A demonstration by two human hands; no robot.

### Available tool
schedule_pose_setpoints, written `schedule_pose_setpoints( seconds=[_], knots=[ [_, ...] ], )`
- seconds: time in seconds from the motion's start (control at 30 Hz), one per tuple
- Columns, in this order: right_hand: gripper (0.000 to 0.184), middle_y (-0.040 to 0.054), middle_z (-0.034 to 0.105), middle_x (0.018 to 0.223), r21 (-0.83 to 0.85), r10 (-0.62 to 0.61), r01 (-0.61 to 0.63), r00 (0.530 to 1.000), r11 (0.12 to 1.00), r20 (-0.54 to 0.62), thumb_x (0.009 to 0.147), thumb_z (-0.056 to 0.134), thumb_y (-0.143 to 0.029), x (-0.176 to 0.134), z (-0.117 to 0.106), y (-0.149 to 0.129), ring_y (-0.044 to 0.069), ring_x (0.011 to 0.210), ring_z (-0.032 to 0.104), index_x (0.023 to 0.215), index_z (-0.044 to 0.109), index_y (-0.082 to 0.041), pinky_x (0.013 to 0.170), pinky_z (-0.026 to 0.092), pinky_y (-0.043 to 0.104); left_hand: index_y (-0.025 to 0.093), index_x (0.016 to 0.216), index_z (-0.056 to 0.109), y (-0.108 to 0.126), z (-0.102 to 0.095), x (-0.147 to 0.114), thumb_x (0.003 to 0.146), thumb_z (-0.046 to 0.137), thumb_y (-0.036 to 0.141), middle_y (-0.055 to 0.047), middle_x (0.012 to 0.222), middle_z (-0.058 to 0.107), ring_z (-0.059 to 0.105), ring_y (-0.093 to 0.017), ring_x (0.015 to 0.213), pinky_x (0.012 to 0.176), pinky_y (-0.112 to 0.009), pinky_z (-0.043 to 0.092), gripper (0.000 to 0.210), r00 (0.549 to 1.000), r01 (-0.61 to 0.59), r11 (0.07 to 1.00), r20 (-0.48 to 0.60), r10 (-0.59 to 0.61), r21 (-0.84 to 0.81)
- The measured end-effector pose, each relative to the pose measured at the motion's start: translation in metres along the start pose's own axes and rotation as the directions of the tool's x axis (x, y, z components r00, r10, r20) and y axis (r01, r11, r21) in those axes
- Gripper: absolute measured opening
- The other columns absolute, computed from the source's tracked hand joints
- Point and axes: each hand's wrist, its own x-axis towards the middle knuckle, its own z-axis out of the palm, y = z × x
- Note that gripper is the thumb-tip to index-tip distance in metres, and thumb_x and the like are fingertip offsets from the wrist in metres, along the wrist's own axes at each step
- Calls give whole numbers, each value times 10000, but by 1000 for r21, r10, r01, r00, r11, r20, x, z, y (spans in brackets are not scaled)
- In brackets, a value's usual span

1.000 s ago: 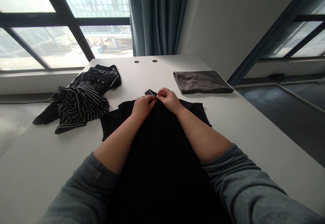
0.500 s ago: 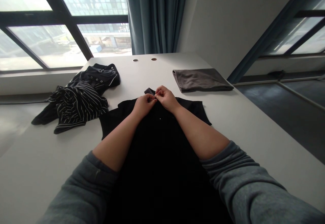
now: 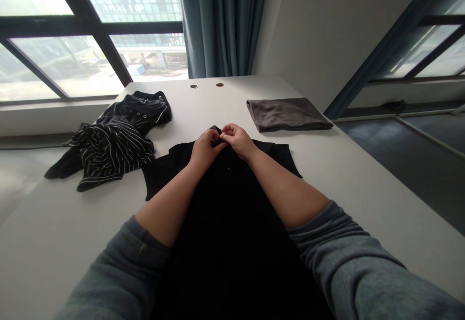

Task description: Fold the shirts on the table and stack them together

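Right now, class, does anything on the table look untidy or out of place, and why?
The striped garment on the left of the table looks untidy: it lies crumpled, whereas the gray cloth is neatly folded. No spill shows.

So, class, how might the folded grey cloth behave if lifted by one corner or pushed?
The grey cloth would probably droop and start unfolding, since its layers are folded, with no fastening visible. It looks soft rather than stiff, given the wrinkles on top. Pushed, it would likely slide or bunch rather than roll, as it lies flat on the white table.
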Motion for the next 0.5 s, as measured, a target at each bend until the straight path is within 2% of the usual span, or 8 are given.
schedule_pose_setpoints(
  seconds=[0.1, 0.2, 0.27, 0.37, 0.5],
  knots=[
    [379, -57, 668, 764, 35, 56, -57, 998, 998, 16, 705, 783, -391, 0, -7, -2, 160, 721, 617, 964, 539, -259, 685, 472, 286, 245, 1000, 658, -5, -4, 2, 812, 818, 274, -33, 1065, 706, 670, -211, 947, 877, -355, 541, 248, 996, -87, 996, 32, 87, -13],
    [415, -55, 682, 765, -35, 75, -74, 997, 997, 35, 695, 817, -416, 0, -13, -5, 168, 738, 632, 973, 554, -257, 716, 486, 298, 247, 1034, 704, -8, -9, 4, 850, 784, 306, -62, 1157, 709, 672, -246, 1066, 985, -401, 531, 209, 980, -187, 981, 75, 184, 48],
    [385, -39, 693, 776, -117, 63, -60, 998, 991, 28, 697, 825, -428, 0, -15, -8, 179, 768, 647, 929, 577, -247, 743, 496, 313, 242, 1027, 727, -9, -11, 4, 878, 755, 348, -69, 1118, 732, 672, -271, 1089, 1028, -434, 509, 185, 970, -227, 968, 111, 215, 105],
    [326, -24, 683, 763, -262, 31, -33, 999, 965, -11, 699, 825, -422, 0, -15, -12, 183, 751, 629, 834, 596, -234, 731, 488, 323, 233, 968, 751, -7, -13, 4, 890, 726, 415, -58, 968, 758, 686, -275, 971, 952, -427, 523, 200, 980, -157, 979, 146, 138, 129],
    [294, -20, 637, 732, -343, -33, 25, 999, 939, -18, 721, 822, -417, -1, -14, -18, 166, 706, 562, 778, 608, -222, 687, 460, 316, 211, 956, 766, -6, -15, 3, 860, 727, 503, -33, 885, 763, 669, -226, 825, 806, -358, 523, 310, 982, 21, 998, 191, -9, -62]
  ],
)
